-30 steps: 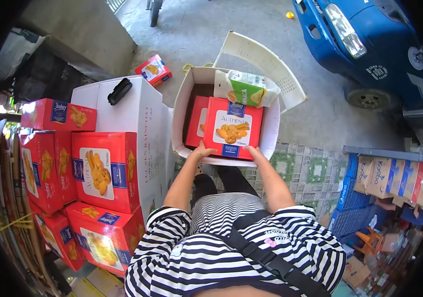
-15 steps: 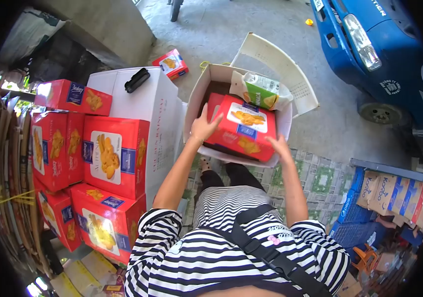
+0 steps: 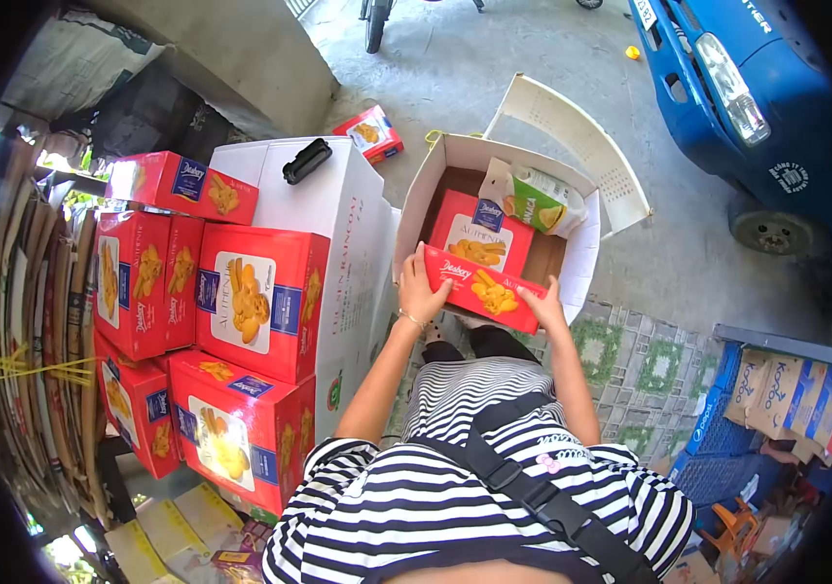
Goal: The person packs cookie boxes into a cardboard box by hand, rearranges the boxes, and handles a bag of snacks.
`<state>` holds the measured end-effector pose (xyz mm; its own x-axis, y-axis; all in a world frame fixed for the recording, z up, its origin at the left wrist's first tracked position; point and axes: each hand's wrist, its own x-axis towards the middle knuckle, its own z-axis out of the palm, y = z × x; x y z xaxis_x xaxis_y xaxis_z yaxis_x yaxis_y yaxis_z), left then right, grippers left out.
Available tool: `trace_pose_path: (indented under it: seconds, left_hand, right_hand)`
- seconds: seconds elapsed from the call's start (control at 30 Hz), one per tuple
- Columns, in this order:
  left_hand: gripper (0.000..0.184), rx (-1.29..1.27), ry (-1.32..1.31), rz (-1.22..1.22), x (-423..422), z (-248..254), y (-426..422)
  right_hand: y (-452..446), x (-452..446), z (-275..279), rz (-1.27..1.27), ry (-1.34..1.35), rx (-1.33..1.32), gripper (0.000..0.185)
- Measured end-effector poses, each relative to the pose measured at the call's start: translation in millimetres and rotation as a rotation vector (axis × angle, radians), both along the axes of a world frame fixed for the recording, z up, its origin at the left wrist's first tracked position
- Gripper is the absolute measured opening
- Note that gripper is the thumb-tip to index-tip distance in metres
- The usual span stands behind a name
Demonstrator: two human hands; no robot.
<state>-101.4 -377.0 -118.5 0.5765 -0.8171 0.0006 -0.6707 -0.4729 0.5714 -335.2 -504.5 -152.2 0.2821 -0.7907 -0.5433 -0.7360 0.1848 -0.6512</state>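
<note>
Between my two hands a red cookie box (image 3: 482, 290) stands on its edge at the near side of an open white carton (image 3: 416, 214). My left hand (image 3: 420, 288) grips its left end, thumb on the side facing me. At its right end, my right hand (image 3: 544, 304) holds the corner. Another red cookie box (image 3: 481, 234) lies flat inside the carton, with its picture face up. Beside that, a green and white package (image 3: 539, 202) rests against the far right wall. Brown carton bottom shows at the right.
Several red cookie boxes (image 3: 262, 304) are stacked at left beside a white carton bearing a black object (image 3: 307, 162). One red box (image 3: 369, 134) lies on the floor. A white chair back (image 3: 577, 131), blue vehicle (image 3: 737, 97) and blue crates (image 3: 718, 438) are around.
The upper red box has been tipped from lying flat onto its edge and shifted toward me, uncovering the box beneath. Both hands now grip its ends. The view has swung left.
</note>
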Motion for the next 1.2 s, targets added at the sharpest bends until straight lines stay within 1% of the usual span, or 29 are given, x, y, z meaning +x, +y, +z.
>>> trace_pose_path:
  seconds: [0.03, 0.07, 0.1, 0.17, 0.2, 0.27, 0.3, 0.37, 0.4, 0.43, 0.47, 0.5, 0.53, 0.57, 0.6, 0.63, 0.67, 0.7, 0.73, 0.8, 0.83, 0.87, 0.9, 0.97, 1.0, 1.03, 1.1, 1.17, 1.2]
  left_hand:
    - [0.093, -0.074, 0.104, 0.0, -0.8, -0.3, 5.7]
    - [0.095, -0.089, 0.134, -0.009, -0.7, -0.2, 9.1]
    - [0.095, -0.093, 0.131, -0.006, 0.6, 5.6, 9.4]
    - [0.096, 0.031, 0.415, 0.068, 3.2, 29.4, 1.8]
    - [0.096, 0.012, 0.413, 0.086, 4.2, 42.7, -2.5]
    - [0.097, 0.038, 0.398, 0.081, 6.3, 72.6, -2.8]
    - [0.1, 0.014, 0.27, 0.081, 5.7, 87.1, -0.7]
    - [0.098, -0.052, 0.186, 0.139, 6.3, 130.2, 1.3]
    - [0.094, -0.186, 0.047, 0.137, 6.1, 145.9, 2.9]
    - [0.092, -0.203, 0.074, 0.154, 5.7, 177.5, 6.4]
    - [0.091, -0.32, -0.045, 0.147, 7.1, 190.2, 10.7]
    - [0.089, -0.344, -0.001, 0.162, 5.0, 217.9, 18.3]
    - [0.087, -0.376, 0.041, 0.168, 2.2, 244.6, 26.1]
    - [0.089, -0.464, -0.005, 0.175, 0.0, 258.0, 33.2]
    - [0.091, -0.558, -0.056, 0.172, -2.5, 268.3, 38.8]
    - [0.088, -0.624, -0.115, 0.203, -4.1, 279.2, 47.8]
    - [0.086, -0.657, -0.181, 0.263, -6.3, 285.6, 57.8]
    - [0.083, -0.686, -0.246, 0.317, -9.9, 291.1, 68.3]
    - [0.079, -0.706, -0.257, 0.384, -14.7, 297.8, 79.8]
    - [0.077, -0.809, -0.205, 0.481, -23.2, 303.7, 105.3]
    - [0.076, -0.831, -0.243, 0.58, -27.8, 304.2, 114.8]
    - [0.076, -0.851, -0.281, 0.682, -32.0, 304.8, 123.9]
    - [0.077, -0.825, -0.397, 0.756, -34.3, 308.0, 135.3]
    - [0.079, -0.88, -0.317, 0.932, -39.9, 299.5, 158.4]
    - [0.079, -1.019, -0.256, 0.985, -40.6, 290.4, 166.7]
    - [0.079, -1.033, -0.266, 0.996, -42.1, 282.2, 173.6]
    - [0.075, -1.004, -0.23, 1.173, -48.5, 263.9, 190.7]
    - [0.07, -0.751, -0.361, 1.233, -61.4, 233.8, 205.7]
    - [0.065, -0.677, -0.262, 1.316, -71.1, 230.5, 204.8]
  right_hand:
    - [2.4, -3.1, -4.1, -0.138, -0.118, 0.054, 0.101]
    - [-3.4, -8.4, -6.2, -0.116, -0.196, 0.158, 0.1]
    - [-5.3, -3.3, 17.0, -0.112, -0.198, 0.155, 0.1]
    - [-11.8, 7.0, 66.4, -0.248, -0.299, 0.485, 0.1]
    - [-11.2, 9.3, 69.4, -0.211, -0.297, 0.406, 0.095]
    - [-17.1, 10.9, 89.4, -0.144, -0.253, 0.35, 0.097]
    - [-21.5, 8.4, 89.6, -0.081, -0.29, 0.232, 0.092]
    - [-31.8, 8.4, 109.5, 0.207, -0.169, -0.221, 0.083]
    - [-25.7, 19.7, 171.8, 0.318, -0.099, -0.29, 0.069]
    - [-29.0, 24.1, 203.4, 0.407, -0.013, -0.347, 0.055]
    - [-28.5, 27.6, 237.5, 0.45, -0.045, -0.419, 0.047]
    - [-28.8, 30.3, 268.1, 0.518, -0.038, -0.61, 0.04]
    - [-25.8, 33.8, 296.7, 0.496, -0.036, -0.652, 0.036]
    - [-24.4, 38.7, 320.1, 0.467, -0.032, -0.698, 0.033]
    - [-23.4, 44.2, 332.7, 0.444, -0.112, -0.82, 0.032]
    - [-24.0, 51.4, 345.0, 0.418, -0.194, -0.941, 0.031]
    - [-22.3, 58.0, 357.8, 0.444, -0.318, -0.972, 0.032]
    - [-18.4, 64.0, 370.9, 0.488, -0.387, -0.987, 0.031]
    - [-15.4, 70.5, 381.3, 0.527, -0.454, -0.998, 0.031]
    - [-12.0, 85.8, 393.8, 0.656, -0.582, -1.099, 0.03]
    - [-7.1, 96.3, 400.1, 0.728, -0.648, -1.123, 0.029]
    - [-3.2, 108.5, 404.7, 0.811, -0.678, -1.203, 0.027]
    - [5.4, 120.9, 407.5, 0.864, -0.696, -1.176, 0.027]
    - [15.3, 150.3, 407.0, 0.994, -0.758, -1.163, 0.024]
    - [23.7, 166.2, 402.6, 1.051, -0.775, -1.079, 0.024]
    - [32.8, 182.7, 395.8, 1.106, -0.79, -0.994, 0.025]
    - [45.0, 216.1, 362.1, 1.322, -0.808, -0.869, 0.029]
    - [46.1, 236.9, 330.8, 1.385, -0.894, -0.708, 0.034]
    - [46.7, 244.3, 318.6, 1.398, -0.974, -0.709, 0.034]
